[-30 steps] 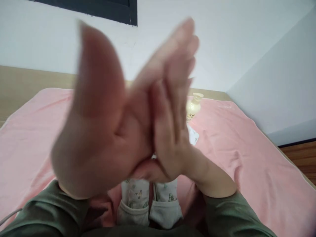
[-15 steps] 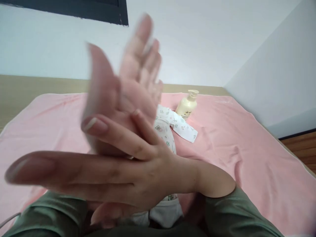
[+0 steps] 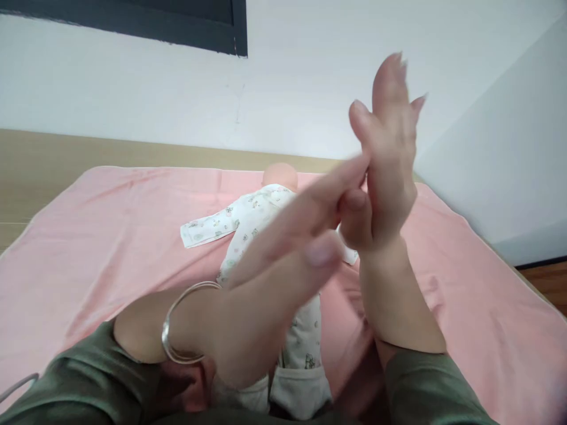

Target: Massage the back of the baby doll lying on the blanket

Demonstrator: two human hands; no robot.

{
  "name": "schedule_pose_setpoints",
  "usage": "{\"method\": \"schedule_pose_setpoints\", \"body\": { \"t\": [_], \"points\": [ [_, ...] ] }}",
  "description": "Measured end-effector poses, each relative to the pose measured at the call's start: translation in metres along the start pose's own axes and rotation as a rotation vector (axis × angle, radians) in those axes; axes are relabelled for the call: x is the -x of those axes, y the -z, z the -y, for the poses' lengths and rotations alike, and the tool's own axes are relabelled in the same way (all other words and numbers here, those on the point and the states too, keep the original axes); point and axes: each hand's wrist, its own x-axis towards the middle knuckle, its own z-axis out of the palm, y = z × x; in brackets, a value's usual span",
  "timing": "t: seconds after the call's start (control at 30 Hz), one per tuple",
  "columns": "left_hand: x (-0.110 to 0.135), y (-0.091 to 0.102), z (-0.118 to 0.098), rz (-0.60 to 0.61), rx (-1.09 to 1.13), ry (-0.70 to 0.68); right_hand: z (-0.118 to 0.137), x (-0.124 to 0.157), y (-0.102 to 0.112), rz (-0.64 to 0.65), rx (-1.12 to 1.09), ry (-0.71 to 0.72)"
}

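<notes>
My left hand (image 3: pixel 266 277), with a silver bangle on the wrist, reaches up to the right with its fingers stretched out. Its fingertips touch the inner side of my right hand (image 3: pixel 390 159), whose fingers point upward. Neither hand holds an object; motion blurs both a little. Beneath them, a baby-sized figure that looks like a doll (image 3: pixel 280 175) lies on its back in a white printed suit (image 3: pixel 254 206). One sleeve (image 3: pixel 208 229) is stretched out to the left. My hands and forearms cover much of the body and the other sleeve.
A pink blanket (image 3: pixel 146 218) with some creases lies under the figure, over a pale wooden surface (image 3: pixel 39 156). A white wall (image 3: pixel 177 94) with a dark frame (image 3: pixel 241 29) rises behind, and another wall (image 3: pixel 509 177) stands at the right. A thin cable (image 3: pixel 20 385) shows at lower left.
My hands have swapped their crossed position: the left came down from upright, and the right swung up and to the right. The pump bottle at the back is now hidden behind my right hand.
</notes>
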Motion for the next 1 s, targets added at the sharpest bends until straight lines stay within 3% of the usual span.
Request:
{"method": "schedule_pose_setpoints", "body": {
  "t": [0.07, 0.13, 0.2, 0.27, 0.3, 0.37, 0.43, 0.6, 0.7, 0.83, 0.93, 1.0],
  "points": [
    [-0.009, 0.008, -0.002, 0.053, 0.176, -0.077, -0.026, 0.010, -0.018, 0.066, -0.089, -0.061],
    [-0.023, 0.018, 0.014, -0.016, 0.238, -0.082, -0.040, 0.026, -0.039, 0.215, -0.177, -0.142],
    [-0.039, 0.027, 0.051, -0.208, 0.148, -0.028, -0.038, 0.044, -0.061, 0.344, -0.263, -0.177],
    [-0.053, 0.033, 0.098, -0.422, -0.070, 0.039, -0.022, 0.064, -0.080, 0.438, -0.312, -0.203],
    [-0.058, 0.035, 0.121, -0.472, -0.160, 0.044, -0.011, 0.073, -0.089, 0.490, -0.334, -0.203],
    [-0.062, 0.037, 0.158, -0.448, -0.283, 0.047, 0.006, 0.086, -0.102, 0.569, -0.373, -0.190],
    [-0.060, 0.038, 0.177, -0.416, -0.362, 0.058, 0.010, 0.091, -0.112, 0.656, -0.387, -0.184],
    [-0.054, 0.040, 0.181, -0.375, -0.492, 0.082, -0.033, 0.082, -0.124, 0.924, -0.340, -0.268],
    [-0.052, 0.043, 0.183, -0.385, -0.550, 0.144, -0.044, 0.079, -0.121, 0.988, -0.264, -0.388],
    [-0.050, 0.046, 0.188, -0.384, -0.533, 0.199, -0.005, 0.090, -0.107, 0.873, -0.064, -0.479],
    [-0.049, 0.047, 0.188, -0.382, -0.508, 0.205, 0.024, 0.098, -0.099, 0.776, -0.102, -0.303],
    [-0.049, 0.047, 0.188, -0.382, -0.503, 0.203, 0.022, 0.097, -0.101, 0.799, -0.201, -0.202]
  ]
}}
